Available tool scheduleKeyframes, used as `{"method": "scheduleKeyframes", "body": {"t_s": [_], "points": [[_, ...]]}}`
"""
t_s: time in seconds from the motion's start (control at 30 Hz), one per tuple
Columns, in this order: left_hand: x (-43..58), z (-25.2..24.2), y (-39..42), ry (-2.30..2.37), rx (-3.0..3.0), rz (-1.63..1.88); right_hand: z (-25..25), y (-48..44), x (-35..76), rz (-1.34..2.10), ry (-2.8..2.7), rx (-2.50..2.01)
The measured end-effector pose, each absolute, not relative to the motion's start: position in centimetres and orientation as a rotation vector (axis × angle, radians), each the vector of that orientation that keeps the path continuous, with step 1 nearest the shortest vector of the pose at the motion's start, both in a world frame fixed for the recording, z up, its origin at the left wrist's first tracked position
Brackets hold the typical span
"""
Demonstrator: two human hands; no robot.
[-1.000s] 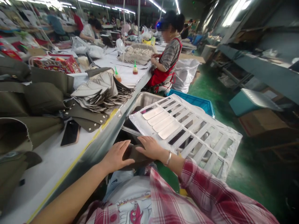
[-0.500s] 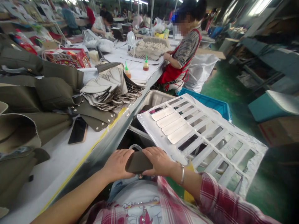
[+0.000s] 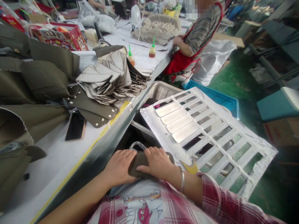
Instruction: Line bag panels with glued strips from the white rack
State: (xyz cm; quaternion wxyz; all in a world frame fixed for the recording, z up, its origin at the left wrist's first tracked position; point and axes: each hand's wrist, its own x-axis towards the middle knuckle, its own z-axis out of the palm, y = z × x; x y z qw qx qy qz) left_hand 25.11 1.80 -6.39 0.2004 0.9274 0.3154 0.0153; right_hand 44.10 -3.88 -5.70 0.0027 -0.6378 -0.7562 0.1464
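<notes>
An olive-brown, leather-like strip [image 3: 136,165] with rounded ends lies between my hands, close to my body. My left hand [image 3: 120,166] is closed on its left end, thumb hidden underneath or behind. Across the strip's middle and right part rests my right hand [image 3: 156,162], fingers curled over the far edge and thumb lying on top. The strip's right end sticks out past the right knuckles. Similar olive pieces [image 3: 93,112] with small white tabs lie on the table, beside a stack of pale-backed flaps [image 3: 105,77].
A white slotted frame [image 3: 171,124] with several pale strips [image 3: 178,120] sits to my right over a grey bin [image 3: 161,88]. A phone [image 3: 75,126] lies near the yellow-taped table edge [image 3: 93,144]. Glue bottles [image 3: 152,51] stand farther back. A co-worker in a red apron [image 3: 178,62] sits beyond.
My right hand has slid leftward over the strip, so its right end now shows beyond the hand. The left hand keeps its hold. The view has tipped downward.
</notes>
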Motion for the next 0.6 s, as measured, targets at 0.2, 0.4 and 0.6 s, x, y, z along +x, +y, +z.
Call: {"method": "scheduleKeyframes", "body": {"t_s": [0.2,0.4,0.6], "points": [[24.9,-6.4,2.6,0.884,2.598,0.062,-6.3,-1.5,43.3,0.437,-2.336,-2.023],[25.1,-7.1,1.0,0.922,2.655,0.043,-5.8,-3.0,43.0,0.353,-2.265,-2.053],[25.8,-7.3,0.0,1.029,2.663,0.099,-5.5,-3.7,43.8,0.54,-2.011,-2.118]]}}
